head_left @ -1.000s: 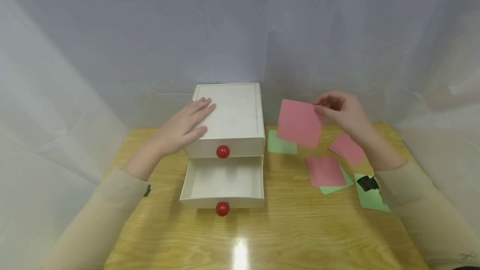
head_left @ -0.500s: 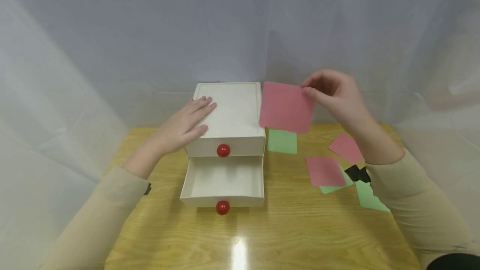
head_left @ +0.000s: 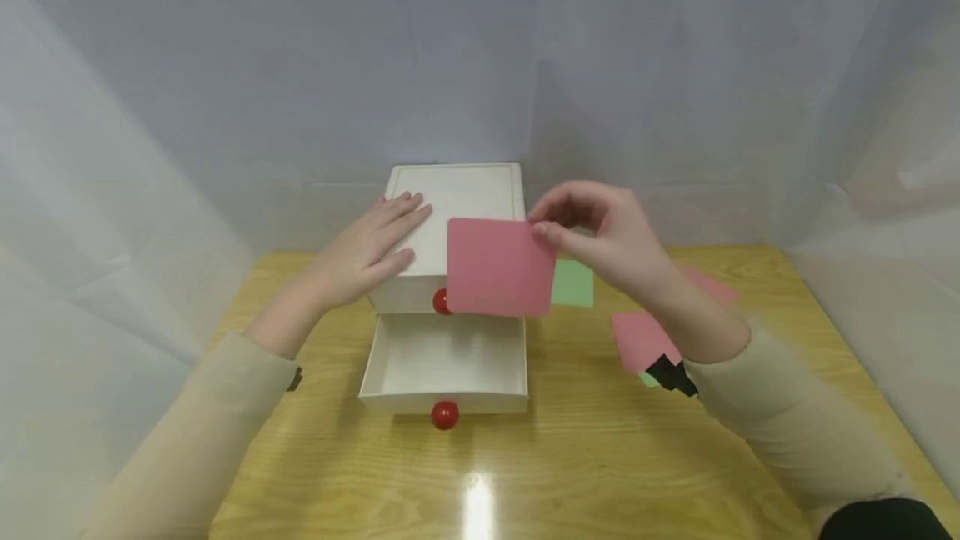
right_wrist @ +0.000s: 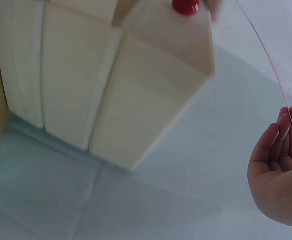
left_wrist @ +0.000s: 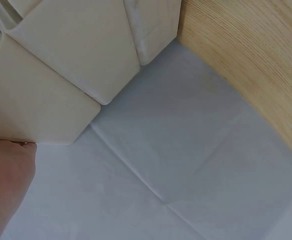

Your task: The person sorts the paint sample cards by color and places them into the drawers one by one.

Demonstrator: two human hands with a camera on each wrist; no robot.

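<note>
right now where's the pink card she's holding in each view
Head: pink card at centre, pinched by the right hand, above the open lower drawer.
Left wrist: not in it.
Right wrist: edge-on, a thin pink line running up from the fingers.
Shared landmark: the white drawer box.

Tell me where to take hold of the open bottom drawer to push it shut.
Probably best at the red knob on the front of the bottom drawer, coming from the near table edge. The drawer stands pulled out toward the viewer, and the knob sits centred on its front panel, clear of the pink card.
</note>
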